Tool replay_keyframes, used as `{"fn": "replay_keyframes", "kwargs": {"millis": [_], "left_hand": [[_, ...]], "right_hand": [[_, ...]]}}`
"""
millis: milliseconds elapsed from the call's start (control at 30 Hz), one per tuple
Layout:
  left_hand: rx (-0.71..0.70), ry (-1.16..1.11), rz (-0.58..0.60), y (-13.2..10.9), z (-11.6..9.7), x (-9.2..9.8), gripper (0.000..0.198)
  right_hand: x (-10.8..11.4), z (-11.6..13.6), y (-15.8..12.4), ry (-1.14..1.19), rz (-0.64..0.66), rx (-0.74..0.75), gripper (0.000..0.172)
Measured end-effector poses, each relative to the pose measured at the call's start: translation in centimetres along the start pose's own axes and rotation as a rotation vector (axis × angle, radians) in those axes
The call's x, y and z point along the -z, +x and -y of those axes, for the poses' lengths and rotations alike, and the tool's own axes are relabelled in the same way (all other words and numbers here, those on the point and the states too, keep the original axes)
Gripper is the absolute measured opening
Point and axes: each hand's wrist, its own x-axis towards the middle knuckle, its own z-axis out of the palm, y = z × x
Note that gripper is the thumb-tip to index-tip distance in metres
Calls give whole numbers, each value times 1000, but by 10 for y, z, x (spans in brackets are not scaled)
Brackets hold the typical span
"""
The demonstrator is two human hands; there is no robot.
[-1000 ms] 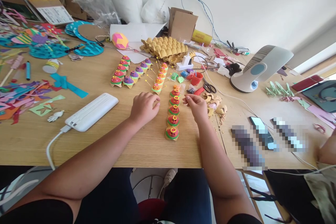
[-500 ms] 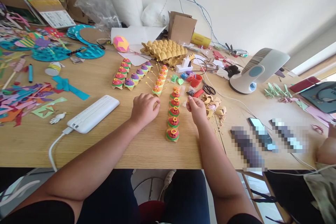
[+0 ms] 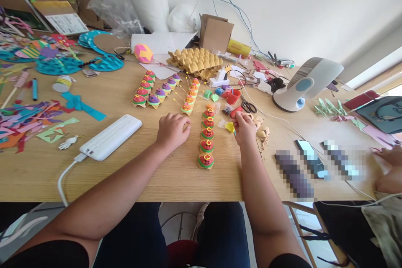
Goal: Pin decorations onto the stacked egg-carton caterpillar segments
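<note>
My left hand (image 3: 172, 130) rests curled on the wooden table (image 3: 176, 176), just left of a line of painted egg-carton cups (image 3: 207, 134) with green rims and red tops. Nothing shows in its closed fingers. My right hand (image 3: 245, 127) sits to the right of that line, fingers pinched near a small yellow piece (image 3: 230, 127). What the fingers hold is too small to make out. Three more rows of painted cups (image 3: 166, 88) stand further back, some stuck with yellow-headed pins.
A white power strip (image 3: 110, 136) lies left of my left hand. An egg tray (image 3: 195, 59), scissors (image 3: 249, 105), a red cup (image 3: 234, 95), a white fan (image 3: 306, 83) and paper scraps (image 3: 25, 119) fill the table. Another person's hand (image 3: 387, 167) is at the far right.
My right hand has shifted a little to the right and down toward the yellow piece. The left hand has stayed in place. The other person's hand has come further into view.
</note>
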Motion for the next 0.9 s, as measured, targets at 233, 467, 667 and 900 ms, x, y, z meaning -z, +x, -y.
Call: {"fn": "replay_keyframes", "kwargs": {"millis": [233, 467, 667, 900], "left_hand": [[-17, 8, -26, 0, -1, 1, 16], [-24, -2, -38, 1, 0, 0, 16], [-34, -15, -48, 1, -1, -2, 16], [-33, -33, -15, 3, -1, -3, 18]], "right_hand": [[12, 3, 9, 49, -146, 155, 46], [15, 0, 11, -54, -195, 245, 46], [12, -1, 7, -144, -205, 267, 38], [8, 0, 0, -194, -202, 341, 34]]}}
